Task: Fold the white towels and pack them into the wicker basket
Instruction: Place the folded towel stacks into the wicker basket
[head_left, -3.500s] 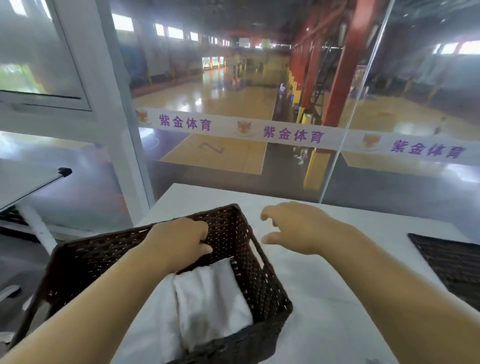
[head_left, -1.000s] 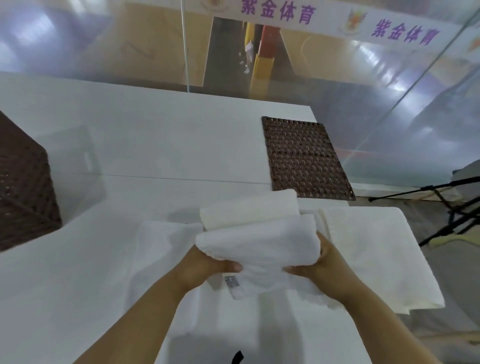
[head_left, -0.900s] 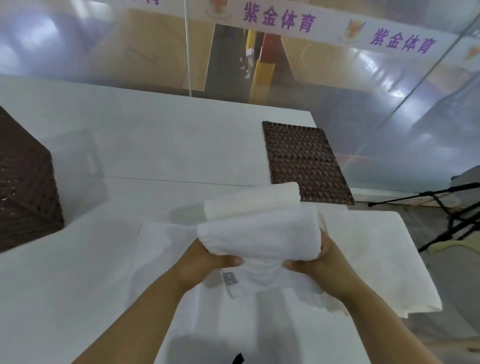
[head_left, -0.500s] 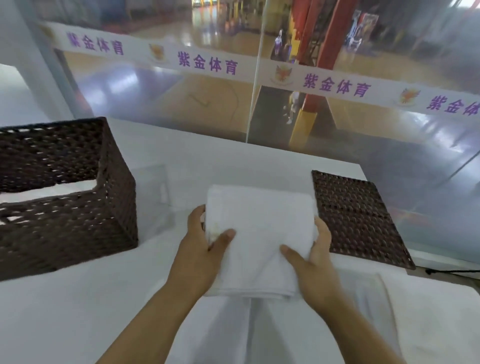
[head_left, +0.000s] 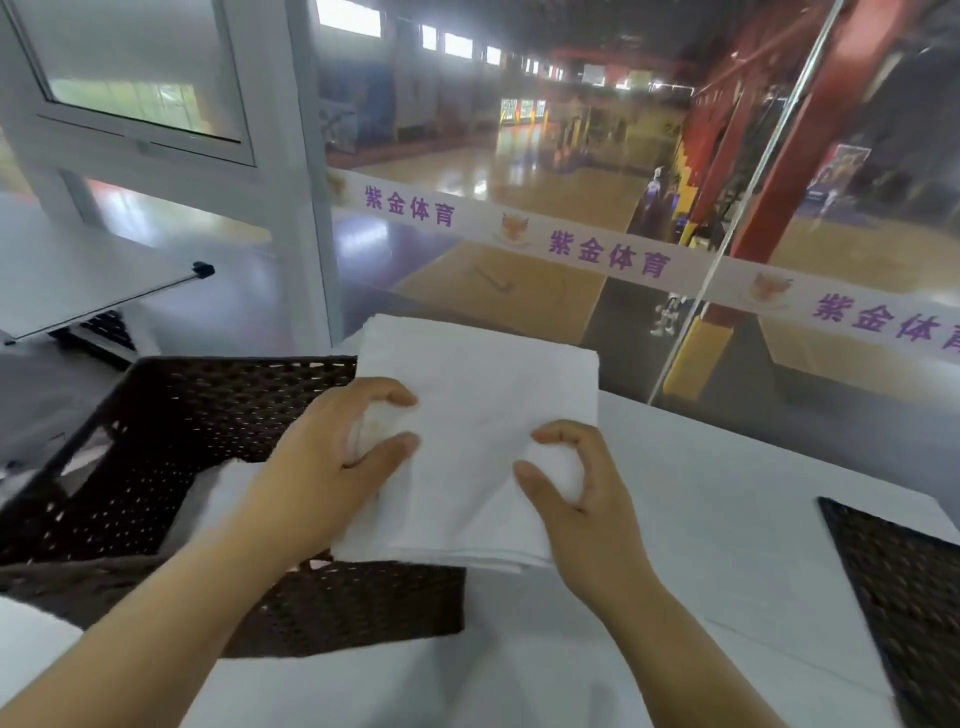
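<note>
Delivery under way: folded towel (head_left: 483, 415) now over the wicker basket's (head_left: 156, 441) right rim.
Half a second ago it was held above the table (head_left: 701, 493), well right of the basket. The left hand (head_left: 332, 467) and right hand (head_left: 576, 499), apart, grip its two sides. A packed towel (head_left: 228, 493) already lies inside the basket, so lowering this one beside it looks next.

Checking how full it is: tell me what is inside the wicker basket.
Inside the wicker basket, a white towel shows low near the front wall. The folded towel, gripped by the left hand and right hand, covers the basket's right end; what lies there cannot be seen.
</note>
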